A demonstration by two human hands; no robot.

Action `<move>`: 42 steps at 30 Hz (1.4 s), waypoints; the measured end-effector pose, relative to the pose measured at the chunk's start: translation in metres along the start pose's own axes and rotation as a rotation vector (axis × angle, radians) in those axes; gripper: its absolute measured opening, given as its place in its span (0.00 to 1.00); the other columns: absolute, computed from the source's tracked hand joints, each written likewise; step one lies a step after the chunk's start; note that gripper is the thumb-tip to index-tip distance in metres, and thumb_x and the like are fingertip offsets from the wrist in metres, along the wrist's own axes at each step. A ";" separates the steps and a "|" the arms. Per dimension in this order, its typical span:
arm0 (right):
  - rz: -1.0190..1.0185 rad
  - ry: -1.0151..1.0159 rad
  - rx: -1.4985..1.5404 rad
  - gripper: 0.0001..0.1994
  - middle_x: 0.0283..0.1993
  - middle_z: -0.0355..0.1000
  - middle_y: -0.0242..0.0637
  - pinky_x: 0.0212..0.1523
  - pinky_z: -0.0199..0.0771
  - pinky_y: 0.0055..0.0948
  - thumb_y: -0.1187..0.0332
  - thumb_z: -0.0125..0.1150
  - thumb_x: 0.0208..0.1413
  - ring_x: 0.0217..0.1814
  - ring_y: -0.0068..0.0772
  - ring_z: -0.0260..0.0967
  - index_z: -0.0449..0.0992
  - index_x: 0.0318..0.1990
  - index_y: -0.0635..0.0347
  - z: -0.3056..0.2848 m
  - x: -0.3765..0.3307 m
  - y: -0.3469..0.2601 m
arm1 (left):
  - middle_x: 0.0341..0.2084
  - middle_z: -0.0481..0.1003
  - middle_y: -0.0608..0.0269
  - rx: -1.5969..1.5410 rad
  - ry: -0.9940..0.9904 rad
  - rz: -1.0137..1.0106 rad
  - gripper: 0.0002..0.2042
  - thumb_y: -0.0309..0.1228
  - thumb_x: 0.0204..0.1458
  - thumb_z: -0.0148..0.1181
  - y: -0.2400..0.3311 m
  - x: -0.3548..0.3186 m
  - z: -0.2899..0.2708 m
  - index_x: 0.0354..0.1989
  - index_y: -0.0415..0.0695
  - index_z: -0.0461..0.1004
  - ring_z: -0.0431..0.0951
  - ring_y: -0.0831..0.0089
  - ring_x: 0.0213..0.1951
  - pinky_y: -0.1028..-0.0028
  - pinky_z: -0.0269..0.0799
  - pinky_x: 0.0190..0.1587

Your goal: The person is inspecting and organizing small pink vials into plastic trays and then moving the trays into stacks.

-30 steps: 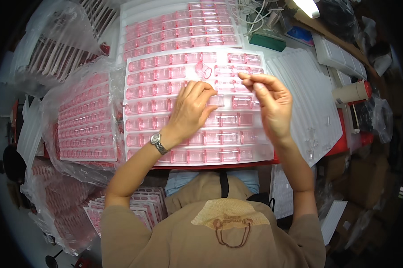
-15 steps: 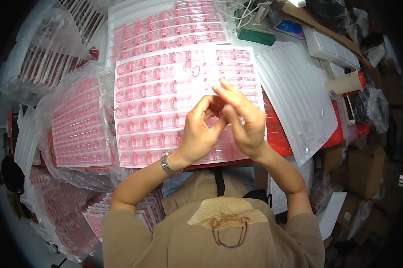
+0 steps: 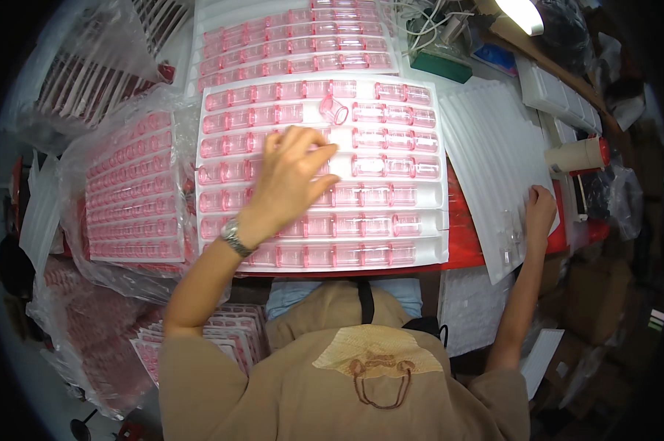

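A white tray lies before me with rows of small clear pink cups set on their sides. My left hand is over its middle, thumb and forefinger apart with nothing visible between them; it hides some cups. Just beyond those fingers, one loose pink cup sits tilted across a gap in the second row. Far to the right, my right hand is at the edge of a white ridged tray. Its fingers are curled together, and what they hold, if anything, is hidden. Small clear pieces lie near it.
Another filled tray stands behind. At left, a plastic-wrapped tray of pink cups lies beside bagged stacks. A lamp, a green box and a cream cylinder with a red end are at the right back.
My hands, together over the tray before, have parted. The left moved leftward and opened; the right went far right to the ridged tray. A tilted loose cup now shows in the second row.
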State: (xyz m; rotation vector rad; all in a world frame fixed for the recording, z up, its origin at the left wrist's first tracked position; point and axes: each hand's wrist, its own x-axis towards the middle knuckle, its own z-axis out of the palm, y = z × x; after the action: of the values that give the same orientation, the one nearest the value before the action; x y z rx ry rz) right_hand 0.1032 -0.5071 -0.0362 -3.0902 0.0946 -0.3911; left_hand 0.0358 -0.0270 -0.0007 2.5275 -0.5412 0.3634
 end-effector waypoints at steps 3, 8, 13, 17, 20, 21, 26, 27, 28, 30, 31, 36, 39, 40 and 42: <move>-0.093 -0.016 -0.007 0.09 0.34 0.74 0.50 0.39 0.69 0.37 0.73 0.52 0.53 0.37 0.48 0.71 0.75 0.37 0.70 -0.014 0.005 -0.013 | 0.38 0.70 0.64 0.083 -0.026 -0.053 0.19 0.30 0.38 0.65 -0.018 -0.016 -0.016 0.42 0.40 0.74 0.66 0.67 0.44 0.66 0.55 0.48; 0.034 0.042 1.149 0.08 0.24 0.67 0.28 0.29 0.64 0.17 0.72 0.47 0.59 0.26 0.15 0.62 0.73 0.38 0.65 -0.061 -0.002 -0.127 | 0.38 0.72 0.61 -0.213 0.047 -0.018 0.18 0.27 0.41 0.64 0.008 -0.005 -0.004 0.43 0.39 0.72 0.69 0.67 0.42 0.69 0.62 0.47; -0.347 -0.422 1.421 0.08 0.34 0.68 0.34 0.29 0.65 0.18 0.80 0.47 0.56 0.28 0.15 0.64 0.67 0.42 0.66 -0.091 -0.035 -0.262 | 0.39 0.73 0.56 -0.625 0.035 -0.082 0.14 0.26 0.45 0.62 0.033 -0.007 -0.010 0.41 0.39 0.72 0.75 0.67 0.39 0.72 0.71 0.41; -0.368 -0.590 1.449 0.09 0.38 0.68 0.37 0.29 0.65 0.20 0.76 0.48 0.57 0.28 0.17 0.65 0.63 0.45 0.66 -0.087 -0.047 -0.285 | 0.38 0.73 0.56 -0.648 0.024 -0.051 0.14 0.24 0.44 0.63 0.034 -0.010 -0.015 0.41 0.39 0.72 0.75 0.66 0.40 0.71 0.70 0.42; -0.352 -0.538 1.447 0.10 0.36 0.67 0.37 0.28 0.65 0.21 0.68 0.48 0.60 0.26 0.18 0.64 0.63 0.44 0.66 -0.074 -0.052 -0.296 | 0.37 0.73 0.56 -0.608 -0.054 -0.036 0.14 0.23 0.44 0.63 0.030 -0.013 -0.019 0.41 0.38 0.72 0.75 0.66 0.40 0.72 0.70 0.43; -0.258 -0.708 1.499 0.11 0.36 0.67 0.38 0.28 0.66 0.23 0.65 0.47 0.61 0.27 0.21 0.65 0.64 0.42 0.66 -0.073 -0.049 -0.297 | 0.37 0.73 0.56 -0.594 -0.094 -0.018 0.14 0.23 0.44 0.62 0.029 -0.015 -0.019 0.41 0.37 0.72 0.75 0.67 0.39 0.72 0.70 0.43; -0.362 -0.700 1.516 0.17 0.33 0.67 0.42 0.35 0.66 0.25 0.56 0.45 0.62 0.35 0.26 0.67 0.66 0.38 0.65 -0.058 -0.064 -0.293 | 0.37 0.74 0.58 -0.947 -0.160 -0.164 0.14 0.24 0.45 0.62 0.033 -0.021 -0.004 0.41 0.37 0.72 0.74 0.69 0.39 0.73 0.70 0.43; -0.404 -0.561 1.423 0.20 0.33 0.68 0.42 0.38 0.66 0.28 0.53 0.44 0.61 0.36 0.30 0.67 0.67 0.39 0.66 -0.058 -0.062 -0.291 | 0.37 0.74 0.59 -1.013 -0.174 -0.210 0.13 0.25 0.46 0.62 0.036 -0.021 -0.002 0.42 0.38 0.72 0.74 0.70 0.39 0.73 0.70 0.43; -0.377 -0.576 1.399 0.21 0.34 0.69 0.42 0.38 0.67 0.30 0.52 0.44 0.61 0.36 0.32 0.68 0.67 0.40 0.66 -0.056 -0.059 -0.286 | 0.37 0.74 0.59 -1.014 -0.175 -0.210 0.13 0.25 0.46 0.62 0.037 -0.019 -0.002 0.42 0.38 0.72 0.74 0.70 0.39 0.73 0.70 0.43; -0.389 -0.526 1.326 0.25 0.35 0.70 0.43 0.39 0.68 0.34 0.49 0.43 0.60 0.36 0.35 0.69 0.68 0.44 0.66 -0.060 -0.045 -0.258 | 0.37 0.74 0.59 -0.810 -0.210 -0.142 0.13 0.27 0.46 0.63 0.036 -0.014 -0.006 0.41 0.39 0.73 0.74 0.68 0.39 0.72 0.71 0.43; -0.385 -0.401 1.220 0.21 0.38 0.71 0.44 0.40 0.68 0.33 0.54 0.48 0.59 0.39 0.34 0.70 0.69 0.46 0.66 -0.069 -0.038 -0.238 | 0.35 0.73 0.62 -0.541 -0.069 -0.099 0.14 0.29 0.44 0.64 0.030 -0.016 -0.012 0.39 0.41 0.74 0.72 0.68 0.40 0.69 0.67 0.44; -0.328 -0.161 -0.014 0.12 0.40 0.70 0.46 0.39 0.69 0.40 0.73 0.55 0.49 0.40 0.45 0.68 0.72 0.43 0.64 -0.065 -0.040 -0.111 | 0.33 0.70 0.63 0.029 0.017 -0.036 0.14 0.28 0.38 0.65 -0.006 -0.006 -0.006 0.36 0.42 0.75 0.67 0.67 0.40 0.68 0.58 0.44; -0.254 -0.275 -0.001 0.08 0.36 0.70 0.46 0.39 0.68 0.42 0.75 0.55 0.47 0.38 0.48 0.67 0.74 0.36 0.65 -0.048 -0.052 -0.085 | 0.34 0.70 0.65 -0.072 -0.055 0.019 0.13 0.29 0.39 0.65 -0.008 0.005 0.005 0.35 0.42 0.76 0.67 0.68 0.41 0.68 0.57 0.45; -0.263 -0.239 0.111 0.06 0.34 0.70 0.47 0.39 0.68 0.42 0.77 0.56 0.46 0.36 0.51 0.67 0.75 0.33 0.66 -0.044 -0.053 -0.080 | 0.34 0.70 0.65 -0.073 -0.053 0.016 0.13 0.29 0.39 0.65 -0.014 0.009 0.001 0.35 0.42 0.76 0.67 0.68 0.41 0.68 0.57 0.45; -0.237 -0.207 0.158 0.03 0.32 0.70 0.44 0.37 0.69 0.39 0.78 0.56 0.46 0.34 0.47 0.68 0.74 0.30 0.67 -0.044 -0.044 -0.077 | 0.34 0.70 0.66 0.060 0.083 -0.086 0.12 0.30 0.39 0.65 -0.027 0.017 -0.013 0.34 0.42 0.76 0.67 0.70 0.41 0.68 0.57 0.46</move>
State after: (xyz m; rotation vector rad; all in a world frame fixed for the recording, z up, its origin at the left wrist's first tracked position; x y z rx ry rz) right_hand 0.0538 -0.4282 -0.0023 -2.9690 -0.2931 -0.0754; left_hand 0.0608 -0.0037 0.0039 2.5708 -0.3937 0.4561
